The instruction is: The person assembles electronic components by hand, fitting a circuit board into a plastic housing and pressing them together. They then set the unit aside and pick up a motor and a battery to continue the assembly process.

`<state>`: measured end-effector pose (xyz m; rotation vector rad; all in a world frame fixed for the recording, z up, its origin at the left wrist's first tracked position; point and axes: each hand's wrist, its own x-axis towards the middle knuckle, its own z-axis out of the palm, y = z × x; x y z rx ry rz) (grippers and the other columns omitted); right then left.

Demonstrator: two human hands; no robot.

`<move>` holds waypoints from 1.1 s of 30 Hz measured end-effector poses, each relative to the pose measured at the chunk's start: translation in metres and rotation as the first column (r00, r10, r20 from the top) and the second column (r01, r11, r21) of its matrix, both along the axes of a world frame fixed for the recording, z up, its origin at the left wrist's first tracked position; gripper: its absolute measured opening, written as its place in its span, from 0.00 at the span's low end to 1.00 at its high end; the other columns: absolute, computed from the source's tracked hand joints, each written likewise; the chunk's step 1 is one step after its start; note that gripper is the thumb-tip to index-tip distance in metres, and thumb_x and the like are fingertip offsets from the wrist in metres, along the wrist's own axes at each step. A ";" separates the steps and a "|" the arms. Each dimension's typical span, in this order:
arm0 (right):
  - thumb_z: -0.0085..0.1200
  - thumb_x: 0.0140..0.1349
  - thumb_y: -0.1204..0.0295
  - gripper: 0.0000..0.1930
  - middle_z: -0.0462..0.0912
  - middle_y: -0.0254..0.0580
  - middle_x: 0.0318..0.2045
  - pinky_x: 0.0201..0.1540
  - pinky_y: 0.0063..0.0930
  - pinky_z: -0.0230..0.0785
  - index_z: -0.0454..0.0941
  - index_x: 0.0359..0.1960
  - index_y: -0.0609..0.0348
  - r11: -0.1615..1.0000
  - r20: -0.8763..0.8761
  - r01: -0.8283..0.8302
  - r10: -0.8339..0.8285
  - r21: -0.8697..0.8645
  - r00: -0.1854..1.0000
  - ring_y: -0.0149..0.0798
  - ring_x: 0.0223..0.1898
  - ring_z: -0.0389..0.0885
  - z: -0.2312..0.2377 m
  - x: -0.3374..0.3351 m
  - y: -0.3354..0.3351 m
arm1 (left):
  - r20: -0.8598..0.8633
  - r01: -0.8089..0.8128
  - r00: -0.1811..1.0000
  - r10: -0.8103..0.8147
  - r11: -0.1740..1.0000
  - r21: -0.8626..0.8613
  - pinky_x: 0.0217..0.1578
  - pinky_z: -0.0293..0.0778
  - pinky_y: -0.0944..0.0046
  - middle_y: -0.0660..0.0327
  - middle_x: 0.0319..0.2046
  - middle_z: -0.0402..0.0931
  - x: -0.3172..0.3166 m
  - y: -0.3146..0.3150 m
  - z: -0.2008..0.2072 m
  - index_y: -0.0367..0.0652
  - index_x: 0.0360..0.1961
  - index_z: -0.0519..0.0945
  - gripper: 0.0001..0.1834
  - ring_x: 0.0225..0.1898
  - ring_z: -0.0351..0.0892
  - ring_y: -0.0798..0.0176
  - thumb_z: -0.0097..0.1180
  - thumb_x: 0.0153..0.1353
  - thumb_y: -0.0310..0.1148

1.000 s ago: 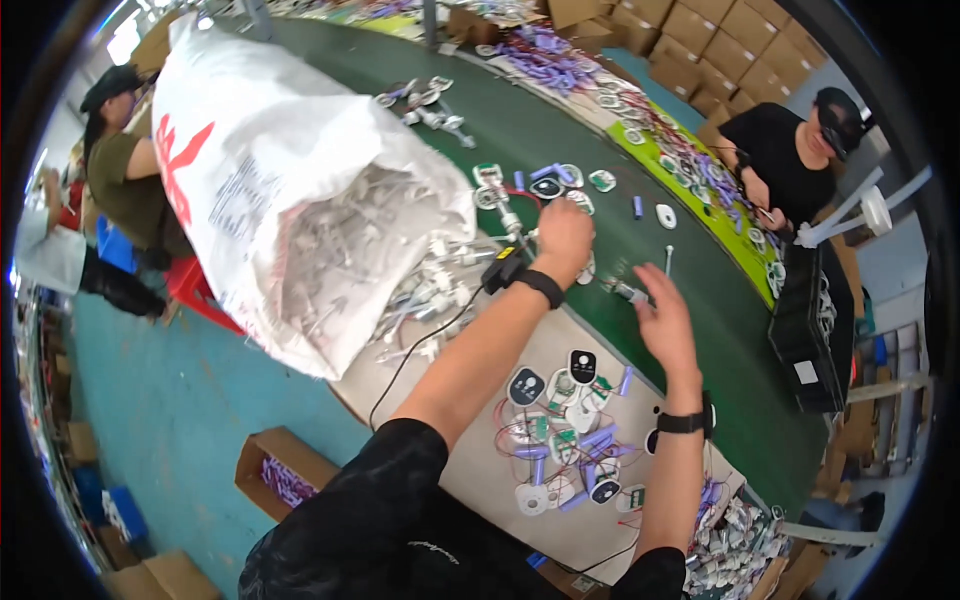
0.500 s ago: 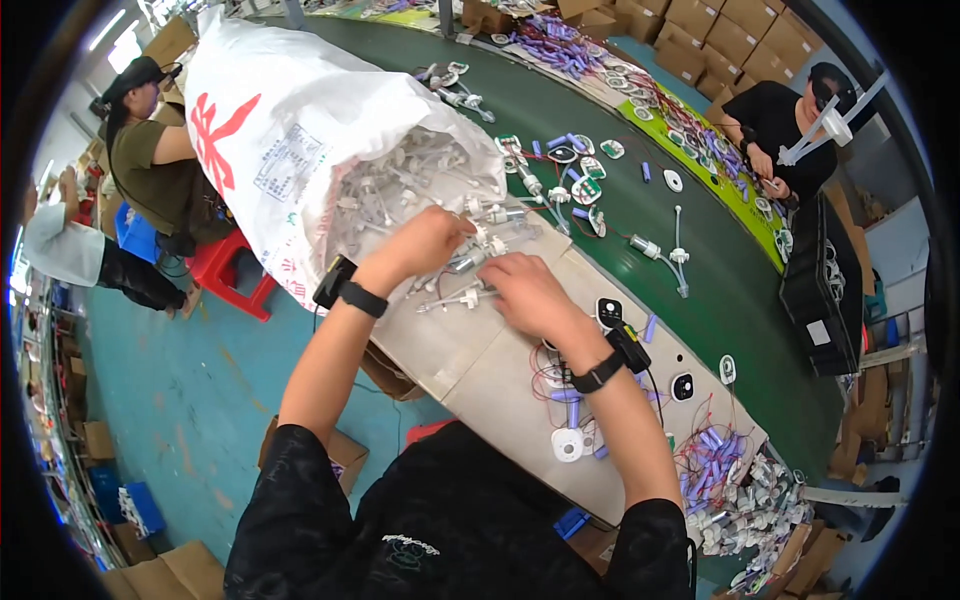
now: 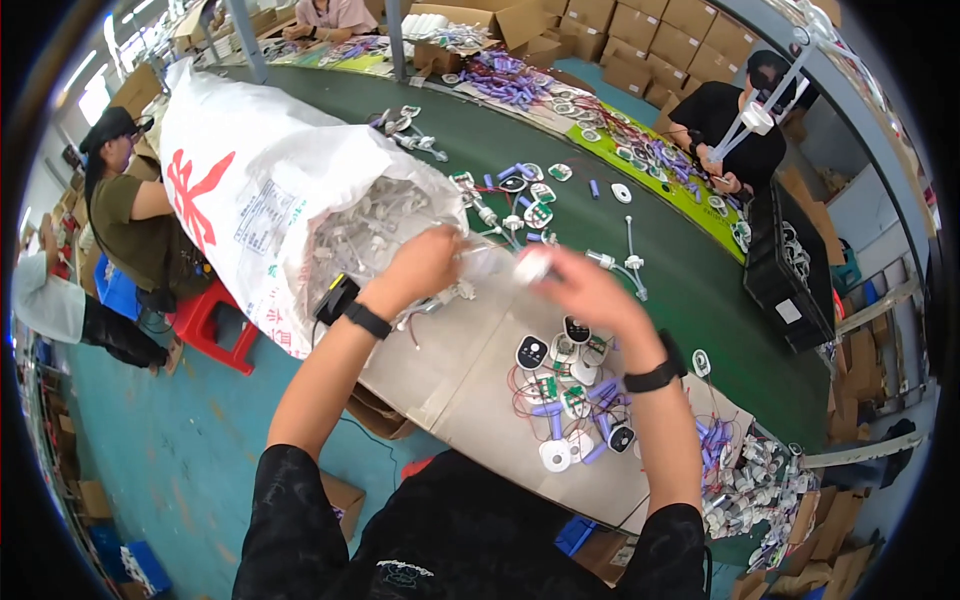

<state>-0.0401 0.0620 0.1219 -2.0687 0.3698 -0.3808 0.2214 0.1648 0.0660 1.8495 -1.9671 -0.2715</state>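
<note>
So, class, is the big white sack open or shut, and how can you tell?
Open: the white sack gapes near the left hand, showing pale plastic parts inside.

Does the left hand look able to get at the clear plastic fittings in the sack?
Probably yes: the left hand is by the open mouth of the sack, and nothing visible blocks the fittings.

At left lies a sack, plastic parts inside its mouth; to its right, discs and batteries on the surface; behind, a belt.
</note>
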 end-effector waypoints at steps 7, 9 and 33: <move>0.51 0.73 0.71 0.17 0.77 0.39 0.47 0.54 0.35 0.77 0.68 0.61 0.61 0.721 0.227 0.373 -0.586 0.583 0.778 0.36 0.45 0.81 0.002 -0.079 -0.112 | 0.311 -0.186 0.913 0.265 0.947 -0.262 0.51 0.72 0.50 0.52 0.41 0.83 -0.040 -0.177 -0.050 0.43 0.36 0.88 0.18 0.50 0.77 0.48 0.66 0.56 0.47; 0.50 0.73 0.71 0.16 0.77 0.39 0.45 0.50 0.34 0.77 0.68 0.59 0.62 0.620 0.164 0.433 -0.675 0.654 0.719 0.36 0.45 0.81 -0.008 -0.102 -0.129 | 0.358 -0.299 0.867 0.347 0.936 -0.185 0.54 0.68 0.50 0.54 0.43 0.82 -0.038 -0.197 -0.078 0.43 0.37 0.88 0.21 0.54 0.74 0.50 0.69 0.50 0.49; 0.55 0.68 0.77 0.11 0.77 0.41 0.41 0.53 0.45 0.80 0.72 0.49 0.66 0.252 -0.310 0.819 -0.836 0.516 0.452 0.42 0.47 0.81 -0.130 -0.204 -0.179 | -0.709 0.156 0.705 -0.018 0.979 0.130 0.44 0.78 0.66 0.56 0.43 0.86 -0.196 -0.221 -0.079 0.35 0.65 0.74 0.30 0.42 0.84 0.67 0.65 0.63 0.33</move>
